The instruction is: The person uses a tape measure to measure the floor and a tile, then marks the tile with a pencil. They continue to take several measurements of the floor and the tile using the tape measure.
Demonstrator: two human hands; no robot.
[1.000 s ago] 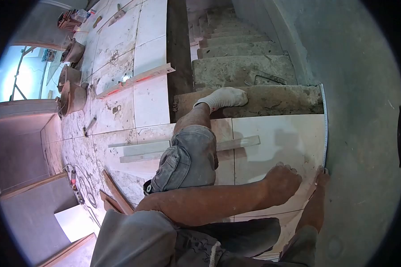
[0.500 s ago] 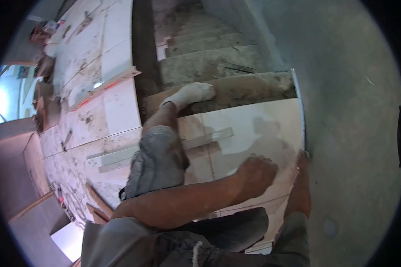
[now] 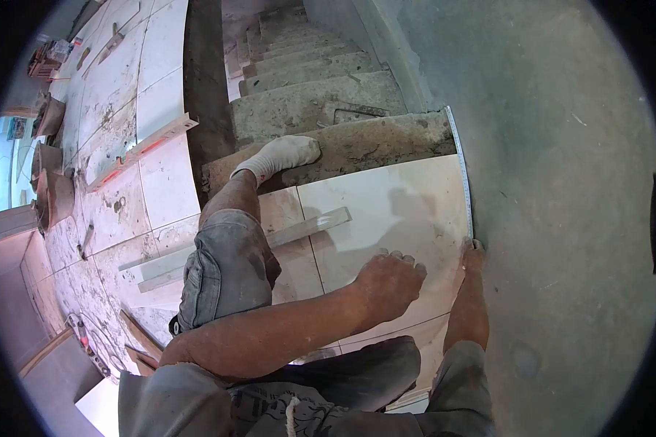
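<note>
A measuring tape (image 3: 458,164) runs along the right edge of a pale floor tile (image 3: 386,197), beside the wall, and its far end reaches the rough step edge. My right hand (image 3: 473,255) is closed on the tape's near end, against the wall. Over the tile, my left hand (image 3: 391,285) hovers with curled fingers; whatever it might hold is hidden. Left of that hand, a metal straightedge bar (image 3: 310,227) lies across the tiles, partly hidden under my leg. A socked foot (image 3: 288,155) rests on the step edge.
Rough concrete stairs (image 3: 313,91) lead away beyond the tiles, with a thin metal frame (image 3: 361,111) on one step. A red-marked level (image 3: 142,153) lies on the left tiles. Buckets (image 3: 55,198) and a trowel (image 3: 111,42) are farther left. The bare wall (image 3: 561,218) bounds the right side.
The view has shifted, so the tiles, hands and stairs appear farther left. My right hand stays at the tape, and my left hand remains curled over the tile.
</note>
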